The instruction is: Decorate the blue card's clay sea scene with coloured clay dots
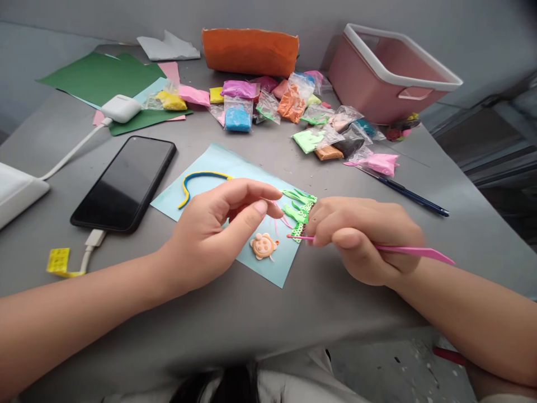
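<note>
My right hand (363, 238) is closed around a slim pink clay modelling tool (423, 252). The tool's thin end points left over the light blue paper (268, 271), with a small reddish tip. My left hand (224, 224) hovers above the paper, fingers curved and thumb apart, with nothing visible in it. Beneath the hands lies a clay picture: a peach clay turtle-like figure (263, 246), green clay leaves (297, 210) along the right edge and a blue-and-yellow clay strip (191, 182) at the upper left. Pink clay strands between the hands are partly hidden by my left fingers.
Bags of coloured clay (238, 117) lie across the back, before an orange box (250, 51) and a pink bin (377, 84). A black phone (123, 182) with a cable is at left, below green paper sheets (100, 81). A dark blue pen (413, 196) lies at right.
</note>
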Motion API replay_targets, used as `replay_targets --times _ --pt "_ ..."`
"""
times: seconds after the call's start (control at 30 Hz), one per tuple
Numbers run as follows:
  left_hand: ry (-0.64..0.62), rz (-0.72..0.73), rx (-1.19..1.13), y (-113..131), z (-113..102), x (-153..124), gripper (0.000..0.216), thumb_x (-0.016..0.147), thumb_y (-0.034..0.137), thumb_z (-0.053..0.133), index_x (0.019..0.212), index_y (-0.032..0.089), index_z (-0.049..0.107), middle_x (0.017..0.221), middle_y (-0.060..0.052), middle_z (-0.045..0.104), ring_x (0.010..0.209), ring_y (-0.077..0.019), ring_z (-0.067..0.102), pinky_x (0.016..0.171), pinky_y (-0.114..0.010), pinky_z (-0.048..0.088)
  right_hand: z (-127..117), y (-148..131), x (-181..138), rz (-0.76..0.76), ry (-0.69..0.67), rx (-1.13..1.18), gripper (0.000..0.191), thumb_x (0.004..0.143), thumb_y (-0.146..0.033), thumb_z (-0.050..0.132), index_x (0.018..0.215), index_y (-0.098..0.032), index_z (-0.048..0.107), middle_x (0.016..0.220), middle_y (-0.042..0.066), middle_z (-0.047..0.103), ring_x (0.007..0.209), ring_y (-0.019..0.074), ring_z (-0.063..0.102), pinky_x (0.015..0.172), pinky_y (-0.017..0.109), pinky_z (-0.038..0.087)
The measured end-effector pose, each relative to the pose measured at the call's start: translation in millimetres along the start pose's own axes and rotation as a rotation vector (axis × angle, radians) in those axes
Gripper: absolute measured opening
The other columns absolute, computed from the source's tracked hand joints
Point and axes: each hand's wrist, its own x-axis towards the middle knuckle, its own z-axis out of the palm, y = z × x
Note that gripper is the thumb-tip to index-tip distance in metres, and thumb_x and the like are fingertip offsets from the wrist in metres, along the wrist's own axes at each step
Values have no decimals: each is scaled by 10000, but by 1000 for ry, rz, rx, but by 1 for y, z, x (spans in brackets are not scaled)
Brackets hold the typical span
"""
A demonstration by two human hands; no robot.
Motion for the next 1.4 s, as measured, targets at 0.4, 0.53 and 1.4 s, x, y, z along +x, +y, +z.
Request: replay_targets --times 0.4,0.53,1.4 --pt "-55 279 315 -16 -1 -1 233 969 151 531 1125 212 692 1078 -45 777 923 -159 690 766 -256 534 4 12 -2 33 -158 -74 320 1034 -185 483 715 -209 483 547 -33 495 502 95 519 483 234 397" --pt "-48 300 318 -16 -1 -2 205 987 174 539 1124 178 692 1069 -58 779 946 -148 698 825 -243 535 4 13 -2 25 -186 -71 309 1038 -186 476 730 -205 492 559 -33 510 521 92 521 509 223 413" --pt "-8 356 151 -27 1 0 281 917 145 657 1193 188 634 1053 -50 681 884 -144 667 840 -296 587 4 10 -3 198 -167 18 385 1056 -270 469 685 -194 537 579 -8 550 514 95 475 489 262 361"
